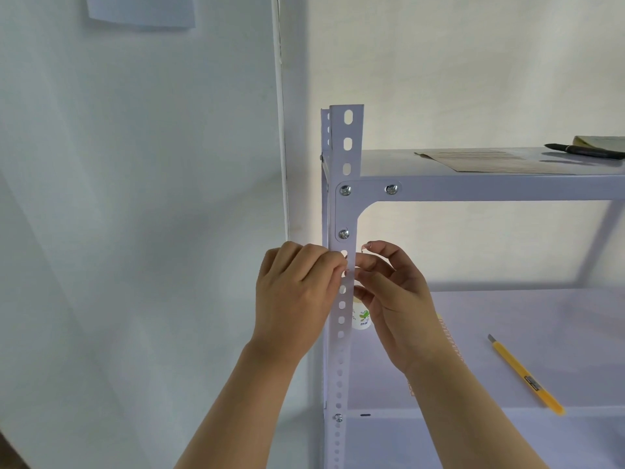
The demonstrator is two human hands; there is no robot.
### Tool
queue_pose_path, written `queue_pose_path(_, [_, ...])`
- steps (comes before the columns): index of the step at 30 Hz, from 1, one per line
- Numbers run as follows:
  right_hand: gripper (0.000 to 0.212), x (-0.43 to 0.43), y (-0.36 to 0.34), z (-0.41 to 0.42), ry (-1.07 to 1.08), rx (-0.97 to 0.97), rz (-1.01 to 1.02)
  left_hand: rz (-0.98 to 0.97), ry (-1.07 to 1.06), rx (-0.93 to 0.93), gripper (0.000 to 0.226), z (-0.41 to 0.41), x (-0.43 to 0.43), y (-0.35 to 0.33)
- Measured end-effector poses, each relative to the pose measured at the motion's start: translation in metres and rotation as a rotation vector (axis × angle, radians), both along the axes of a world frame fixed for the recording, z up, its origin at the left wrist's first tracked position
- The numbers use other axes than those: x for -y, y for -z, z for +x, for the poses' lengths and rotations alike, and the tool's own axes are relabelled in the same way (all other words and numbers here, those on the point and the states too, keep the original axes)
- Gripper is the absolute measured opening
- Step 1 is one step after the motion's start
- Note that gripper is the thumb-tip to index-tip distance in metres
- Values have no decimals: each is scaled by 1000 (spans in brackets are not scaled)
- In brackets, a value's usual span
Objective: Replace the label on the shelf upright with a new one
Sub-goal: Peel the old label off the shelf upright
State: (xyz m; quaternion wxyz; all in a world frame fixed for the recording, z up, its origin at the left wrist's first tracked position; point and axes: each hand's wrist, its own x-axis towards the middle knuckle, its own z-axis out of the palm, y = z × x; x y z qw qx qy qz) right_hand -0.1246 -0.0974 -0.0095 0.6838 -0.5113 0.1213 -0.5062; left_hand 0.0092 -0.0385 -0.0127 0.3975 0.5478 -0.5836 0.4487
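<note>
On the vertical shelf upright (342, 299), both hands (297, 296) pinched at a barely visible label (345, 273).

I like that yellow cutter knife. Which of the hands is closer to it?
The right hand. It is beside the upright, on the yellow cutter's side; the left hand is across the upright.

Both hands, left (294, 292) and right (395, 299), pinch the shelf upright (345, 211) from either side.
</note>
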Motion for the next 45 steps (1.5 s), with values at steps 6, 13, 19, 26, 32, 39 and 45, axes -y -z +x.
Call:
queue_pose_path(6, [33,-1,0,0,3,-2,-2,-13,-37,-20,12,-2,-2,2])
queue_pose_path(13, [33,-1,0,0,-9,9,-1,-24,-51,-56,15,-4,-2,9])
queue_pose_path(19, [31,0,0,-2,-1,0,-20,-105,-33,-33,8,-1,-4,12])
queue_pose_path(26, [31,0,2,-4,14,-26,-37,-133,-43,-74,10,7,-4,13])
queue_pose_path(32, [32,0,2,-6,18,-37,-49,-82,-46,-83,6,3,-6,9])
queue_pose_path(39, [26,-2,2,-8,34,-60,-76,-59,-111,-1,14,2,-9,7])
queue_pose_path(45, [23,-3,1,-13,69,-106,-67,-63,-95,15,12,1,-11,10])
